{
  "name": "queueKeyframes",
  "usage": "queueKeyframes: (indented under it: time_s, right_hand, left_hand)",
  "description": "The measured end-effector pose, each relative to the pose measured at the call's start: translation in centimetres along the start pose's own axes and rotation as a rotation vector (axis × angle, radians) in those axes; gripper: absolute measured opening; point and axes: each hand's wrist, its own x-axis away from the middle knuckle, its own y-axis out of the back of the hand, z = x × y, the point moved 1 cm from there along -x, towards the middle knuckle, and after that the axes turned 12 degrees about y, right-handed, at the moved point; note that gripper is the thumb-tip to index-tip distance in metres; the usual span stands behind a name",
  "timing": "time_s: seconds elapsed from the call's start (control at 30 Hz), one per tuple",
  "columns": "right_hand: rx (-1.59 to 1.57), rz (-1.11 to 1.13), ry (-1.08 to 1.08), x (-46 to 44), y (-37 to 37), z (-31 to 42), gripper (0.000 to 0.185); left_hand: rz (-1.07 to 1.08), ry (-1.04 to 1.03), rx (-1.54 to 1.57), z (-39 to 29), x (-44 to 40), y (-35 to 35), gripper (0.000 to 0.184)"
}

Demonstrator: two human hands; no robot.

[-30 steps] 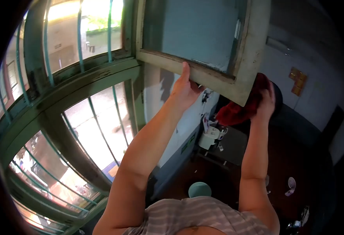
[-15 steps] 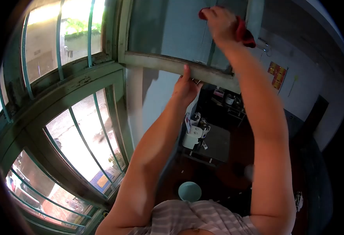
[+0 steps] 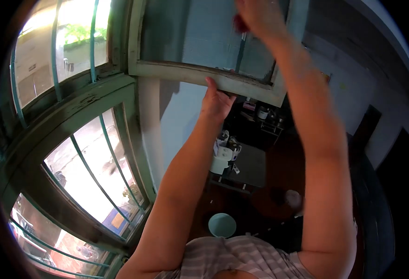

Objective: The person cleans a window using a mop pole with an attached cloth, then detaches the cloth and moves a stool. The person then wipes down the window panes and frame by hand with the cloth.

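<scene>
An open window sash [image 3: 167, 69] with a worn pale frame and a glass pane [image 3: 209, 37] spans the top of the view. My left hand [image 3: 215, 103] grips the sash's bottom rail from below, thumb up against its face. Raised at the top edge, my right hand [image 3: 260, 16] is in front of the pane with a dark red cloth [image 3: 240, 24] in its grasp. Only a small part of the cloth shows, and the fingers are partly cut off by the frame edge.
Green window frames with bars [image 3: 86, 100] fill the left side. Below stand a dark table [image 3: 251, 169] with a white container [image 3: 219, 162] on it, and a light green basin [image 3: 222, 225] on the floor. Shelves with kitchen items are farther back.
My right hand has moved from the sash's lower right corner up and left across the pane with the cloth. My left hand stays on the bottom rail as the view shifts.
</scene>
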Motion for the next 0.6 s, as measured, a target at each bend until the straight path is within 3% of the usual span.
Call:
queueKeyframes:
  time_s: [0.1, 0.2, 0.23, 0.33, 0.53, 0.6]
  right_hand:
    - [0.567, 0.007, 0.316, 0.5, 1.0, -4.2, 0.024]
    - [0.743, 0.267, 0.233, 3.7, 1.2, -3.5, 0.021]
    - [0.756, 0.24, 0.242, 4.9, 1.0, -3.3, 0.016]
    - [0.864, 0.142, 0.415, 9.0, -1.4, -3.4, 0.024]
    - [0.618, 0.154, 0.169, 14.6, -4.2, 2.0, 0.027]
    - [0.314, 0.096, -0.065, 15.1, -4.2, 3.7, 0.029]
  left_hand:
    - [-0.012, -0.016, -0.025, 0.0, 0.2, 0.0, 0.073]
    - [0.003, -0.022, -0.04, 0.0, -0.3, 0.6, 0.069]
    - [-0.007, -0.026, -0.057, 0.0, -0.4, 0.4, 0.068]
    - [-0.023, -0.034, -0.062, 0.3, -0.6, 0.9, 0.068]
    - [-0.054, -0.018, -0.11, 0.0, -0.7, 0.7, 0.071]
    - [-0.077, -0.03, -0.138, 0.2, -0.4, 0.5, 0.072]
